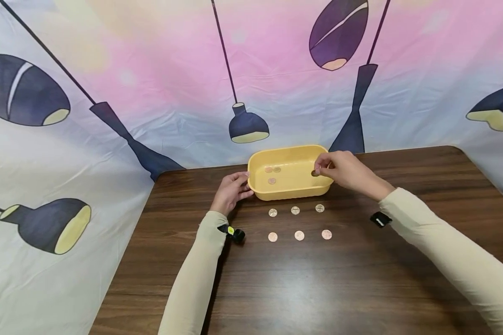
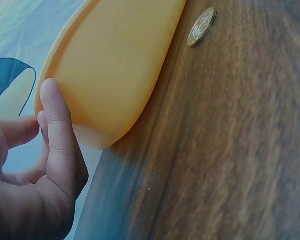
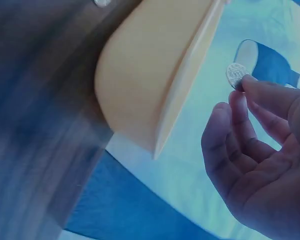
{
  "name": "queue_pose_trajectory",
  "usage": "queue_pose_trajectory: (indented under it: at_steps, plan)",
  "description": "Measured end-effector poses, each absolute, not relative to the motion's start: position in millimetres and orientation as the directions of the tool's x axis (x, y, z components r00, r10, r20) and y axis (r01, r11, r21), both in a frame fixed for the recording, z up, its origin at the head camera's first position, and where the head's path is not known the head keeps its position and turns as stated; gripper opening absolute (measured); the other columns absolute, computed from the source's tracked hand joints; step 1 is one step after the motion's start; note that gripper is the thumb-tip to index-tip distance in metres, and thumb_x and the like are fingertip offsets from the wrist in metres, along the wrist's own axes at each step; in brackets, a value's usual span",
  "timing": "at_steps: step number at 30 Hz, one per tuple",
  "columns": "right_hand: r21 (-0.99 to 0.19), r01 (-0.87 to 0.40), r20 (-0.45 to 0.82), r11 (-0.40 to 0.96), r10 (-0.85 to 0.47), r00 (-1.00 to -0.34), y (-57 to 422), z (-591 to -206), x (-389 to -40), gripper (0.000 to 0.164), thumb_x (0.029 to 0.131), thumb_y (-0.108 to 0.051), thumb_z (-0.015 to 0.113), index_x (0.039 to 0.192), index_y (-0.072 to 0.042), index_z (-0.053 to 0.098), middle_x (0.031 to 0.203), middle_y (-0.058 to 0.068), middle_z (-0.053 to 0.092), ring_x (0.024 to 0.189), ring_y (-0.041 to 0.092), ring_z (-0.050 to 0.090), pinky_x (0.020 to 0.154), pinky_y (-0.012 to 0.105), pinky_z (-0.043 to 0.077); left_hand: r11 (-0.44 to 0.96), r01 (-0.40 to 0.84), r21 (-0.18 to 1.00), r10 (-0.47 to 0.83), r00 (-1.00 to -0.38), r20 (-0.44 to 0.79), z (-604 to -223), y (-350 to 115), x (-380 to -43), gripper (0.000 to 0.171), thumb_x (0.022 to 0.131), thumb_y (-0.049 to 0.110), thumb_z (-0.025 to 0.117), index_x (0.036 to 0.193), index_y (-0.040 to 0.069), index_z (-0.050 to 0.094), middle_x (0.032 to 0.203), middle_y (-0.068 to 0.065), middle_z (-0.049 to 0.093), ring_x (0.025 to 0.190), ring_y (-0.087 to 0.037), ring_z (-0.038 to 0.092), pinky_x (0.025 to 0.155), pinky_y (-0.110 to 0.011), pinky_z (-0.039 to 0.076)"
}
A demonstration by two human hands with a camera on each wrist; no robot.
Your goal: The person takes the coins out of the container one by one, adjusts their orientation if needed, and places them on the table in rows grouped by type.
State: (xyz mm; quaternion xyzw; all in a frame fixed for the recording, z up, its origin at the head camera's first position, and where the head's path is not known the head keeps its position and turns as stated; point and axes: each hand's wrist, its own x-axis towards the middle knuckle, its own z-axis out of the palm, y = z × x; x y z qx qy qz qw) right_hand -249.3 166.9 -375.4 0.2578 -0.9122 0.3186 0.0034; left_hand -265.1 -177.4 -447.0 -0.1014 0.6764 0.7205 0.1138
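Observation:
A yellow plastic tub [image 1: 293, 191] stands near the table's back edge. At its left end my left hand [image 1: 229, 191] grips the rim, with thumb and fingers at the edge in the left wrist view. Over the tub's right end, my right hand [image 1: 344, 171] pinches a coin [image 3: 236, 75] between thumb and fingertip, held above the rim in the right wrist view. Three coins, one of them a copper-coloured coin [image 1: 272, 181], lie inside on the left. In front of the tub are two rows of three coins: a nearer row [image 1: 299, 235] and a farther row [image 1: 295, 210].
The dark wood-grain table [image 1: 302, 288] reaches back to a hanging cloth [image 1: 184, 70] printed with lamps, close behind the tub. Small black wrist cameras sit at both wrists, the left camera [image 1: 236, 235] low over the table.

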Motion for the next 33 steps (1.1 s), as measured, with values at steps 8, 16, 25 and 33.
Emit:
queue_pose_trajectory:
  at_steps: [8, 16, 25, 33]
  plan:
    - [-0.688, -0.325, 0.051, 0.649, -0.404, -0.913, 213, -396, -228, 0.007, 0.105, -0.01, 0.067, 0.103, -0.009, 0.074, 0.09, 0.009, 0.07, 0.067, 0.016, 0.058, 0.056, 0.026, 0.051, -0.065, -0.31, 0.949, 0.023, -0.951, -0.309, -447, -181, -264, 0.035, 0.111, 0.025, 0.058, 0.138, 0.003, 0.062, 0.099, -0.007, 0.058, 0.077, -0.012, 0.063, 0.069, -0.023, 0.064]
    - [-0.777, -0.191, -0.107, 0.6, -0.425, -0.899, 237, -436, -219, 0.009, 0.105, -0.003, 0.062, 0.104, 0.0, 0.071, 0.081, 0.004, 0.063, 0.072, 0.013, 0.056, 0.057, 0.027, 0.053, -0.067, -0.316, 0.947, 0.022, -0.949, -0.315, -446, -180, -266, 0.035, 0.111, 0.025, 0.058, 0.139, 0.004, 0.062, 0.098, -0.006, 0.059, 0.076, -0.012, 0.064, 0.069, -0.024, 0.064]
    - [-0.705, -0.186, -0.17, 0.684, -0.418, -0.893, 236, -452, -226, 0.013, 0.103, -0.012, 0.067, 0.097, -0.004, 0.074, 0.082, -0.003, 0.065, 0.064, 0.012, 0.052, 0.055, 0.024, 0.046, -0.075, -0.31, 0.948, 0.024, -0.951, -0.309, -445, -179, -265, 0.035, 0.112, 0.023, 0.056, 0.14, 0.003, 0.061, 0.099, -0.007, 0.059, 0.076, -0.011, 0.063, 0.068, -0.024, 0.064]
    - [-0.613, -0.235, -0.202, 0.755, -0.436, -0.877, 231, -447, -229, 0.013, 0.102, -0.009, 0.063, 0.092, -0.003, 0.069, 0.074, -0.001, 0.058, 0.062, 0.013, 0.053, 0.056, 0.026, 0.045, -0.075, -0.317, 0.945, 0.028, -0.948, -0.316, -448, -176, -266, 0.034, 0.112, 0.024, 0.057, 0.139, 0.005, 0.062, 0.103, -0.006, 0.061, 0.077, -0.012, 0.065, 0.069, -0.025, 0.064]
